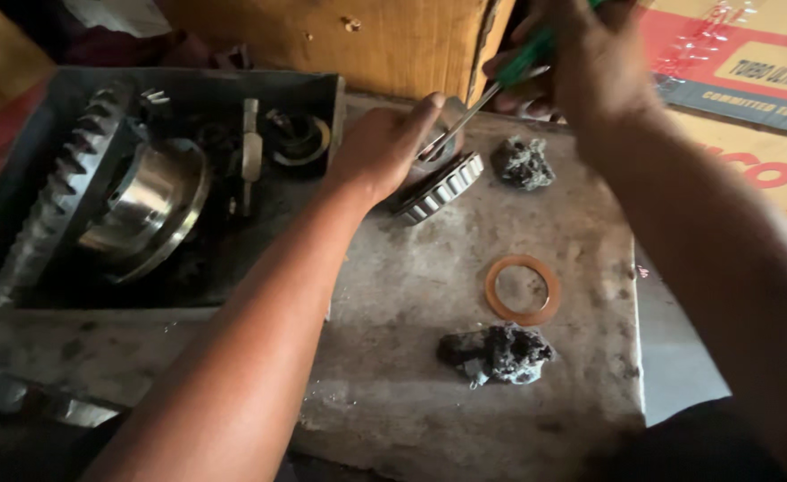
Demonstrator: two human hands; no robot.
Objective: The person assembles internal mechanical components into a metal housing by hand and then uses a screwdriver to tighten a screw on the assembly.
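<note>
My left hand [384, 143] presses down on a tapered roller bearing [447, 187] that rests on the grey bench top [429, 357]. My right hand [581, 67] grips a green-handled screwdriver [523, 62], whose metal shaft slants down to the bearing beside my left thumb. The tip is hidden between my thumb and the bearing.
A dark metal tray [18, 196] at the left holds a large toothed ring gear [63, 178] with a shiny hub [152, 196] and small parts. A copper washer [523, 289] and two lumps of dirty grease [498, 353] [523, 163] lie on the bench. Cardboard boxes [750, 98] stand behind.
</note>
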